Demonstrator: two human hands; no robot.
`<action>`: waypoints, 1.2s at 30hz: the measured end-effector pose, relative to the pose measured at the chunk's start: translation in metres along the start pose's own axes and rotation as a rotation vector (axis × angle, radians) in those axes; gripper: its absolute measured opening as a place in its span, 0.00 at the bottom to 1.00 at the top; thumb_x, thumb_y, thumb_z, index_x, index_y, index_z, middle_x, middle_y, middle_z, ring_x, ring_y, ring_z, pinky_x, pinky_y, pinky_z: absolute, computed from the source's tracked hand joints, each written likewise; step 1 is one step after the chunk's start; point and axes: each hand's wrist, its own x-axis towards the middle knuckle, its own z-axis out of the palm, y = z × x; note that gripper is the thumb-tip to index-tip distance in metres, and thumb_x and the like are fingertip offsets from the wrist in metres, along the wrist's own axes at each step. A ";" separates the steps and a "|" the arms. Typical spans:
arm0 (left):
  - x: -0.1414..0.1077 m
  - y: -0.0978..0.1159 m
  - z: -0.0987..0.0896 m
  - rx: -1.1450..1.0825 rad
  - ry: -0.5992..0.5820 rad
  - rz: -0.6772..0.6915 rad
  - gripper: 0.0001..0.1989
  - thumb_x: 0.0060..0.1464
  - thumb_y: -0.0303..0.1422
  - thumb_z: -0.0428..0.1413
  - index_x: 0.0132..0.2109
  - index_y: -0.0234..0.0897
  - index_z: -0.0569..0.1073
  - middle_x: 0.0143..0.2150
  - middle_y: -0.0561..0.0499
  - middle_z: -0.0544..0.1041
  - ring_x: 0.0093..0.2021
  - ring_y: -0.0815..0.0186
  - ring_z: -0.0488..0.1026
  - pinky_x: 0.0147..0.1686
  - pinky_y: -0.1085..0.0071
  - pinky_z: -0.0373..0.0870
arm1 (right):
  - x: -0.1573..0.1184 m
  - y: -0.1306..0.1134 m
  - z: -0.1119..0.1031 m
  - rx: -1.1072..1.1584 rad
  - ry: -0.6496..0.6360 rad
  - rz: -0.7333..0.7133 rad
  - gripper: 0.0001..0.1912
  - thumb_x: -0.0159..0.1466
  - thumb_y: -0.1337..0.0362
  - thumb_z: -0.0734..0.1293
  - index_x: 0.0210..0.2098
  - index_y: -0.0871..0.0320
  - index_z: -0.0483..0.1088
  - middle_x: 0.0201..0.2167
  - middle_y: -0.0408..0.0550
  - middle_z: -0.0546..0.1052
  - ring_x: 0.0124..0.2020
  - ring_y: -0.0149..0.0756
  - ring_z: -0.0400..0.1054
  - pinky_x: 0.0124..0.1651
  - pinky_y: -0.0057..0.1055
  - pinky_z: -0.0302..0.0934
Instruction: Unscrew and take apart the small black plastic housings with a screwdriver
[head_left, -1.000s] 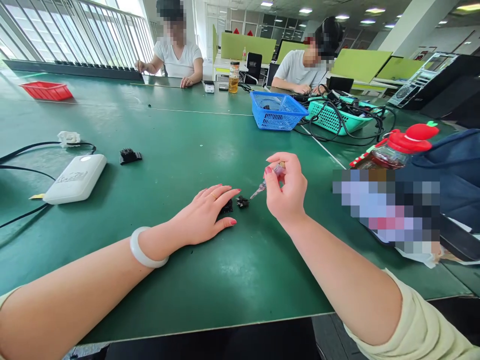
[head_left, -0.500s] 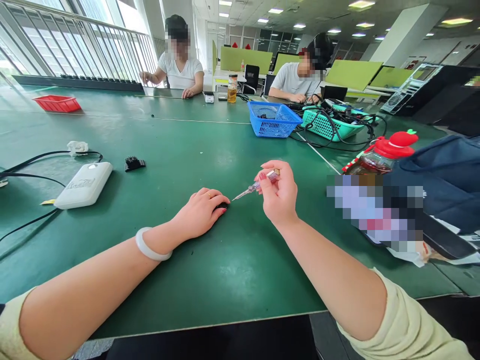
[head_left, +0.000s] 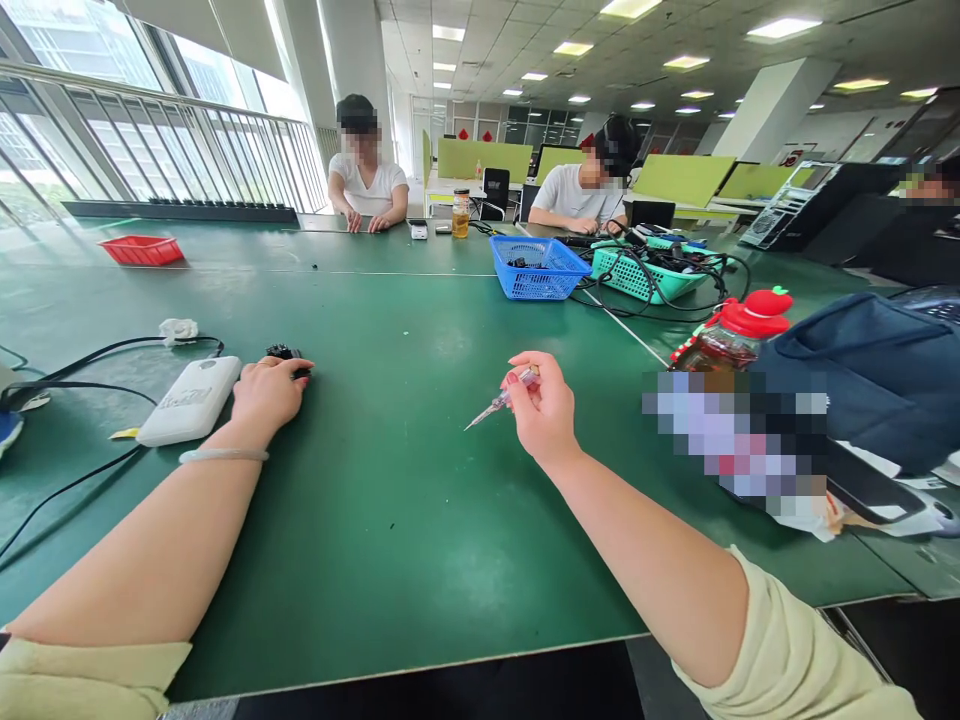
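My left hand [head_left: 270, 393] is at the left, its fingers closed round a small black part [head_left: 303, 371] at the fingertips. Just beyond the fingers lies a little heap of black pieces [head_left: 282, 351], partly hidden by the hand. I cannot tell where the held part ends and the heap begins. Over the middle right of the green table [head_left: 420, 560], my right hand [head_left: 547, 405] grips a thin screwdriver [head_left: 496, 404] with a clear handle. Its metal tip points down and left, with no part at the tip.
A white box with cables [head_left: 191, 400] lies beside my left wrist. Farther back are a red tray [head_left: 142, 251], a blue basket [head_left: 536, 272] and a green basket [head_left: 637, 274] full of cables. A red-lidded bottle [head_left: 739, 335] and dark bag [head_left: 862, 375] stand right. Two people sit opposite.
My left hand has moved left, from near the screwdriver tip to the heap of black pieces. My right hand still holds the screwdriver in about the same place. The view has tilted up slightly.
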 end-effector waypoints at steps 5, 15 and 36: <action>0.001 -0.008 -0.010 0.003 0.062 -0.075 0.22 0.62 0.35 0.49 0.62 0.40 0.71 0.58 0.37 0.72 0.60 0.42 0.64 0.55 0.46 0.63 | -0.001 -0.001 0.002 -0.031 -0.021 0.002 0.07 0.66 0.62 0.62 0.44 0.52 0.66 0.29 0.42 0.74 0.30 0.34 0.71 0.34 0.32 0.67; -0.004 -0.018 -0.044 -0.143 0.193 -0.153 0.21 0.57 0.38 0.52 0.55 0.35 0.75 0.52 0.41 0.78 0.53 0.54 0.72 0.55 0.59 0.67 | -0.001 -0.001 0.001 -0.038 -0.013 0.012 0.08 0.66 0.61 0.62 0.44 0.53 0.66 0.29 0.43 0.74 0.30 0.34 0.71 0.34 0.32 0.67; -0.005 -0.034 -0.052 -0.005 -0.033 -0.139 0.22 0.57 0.37 0.50 0.55 0.40 0.76 0.50 0.46 0.79 0.46 0.54 0.72 0.45 0.62 0.69 | -0.001 0.003 0.001 -0.020 -0.047 0.007 0.08 0.66 0.62 0.62 0.45 0.53 0.66 0.29 0.41 0.74 0.28 0.32 0.69 0.33 0.32 0.66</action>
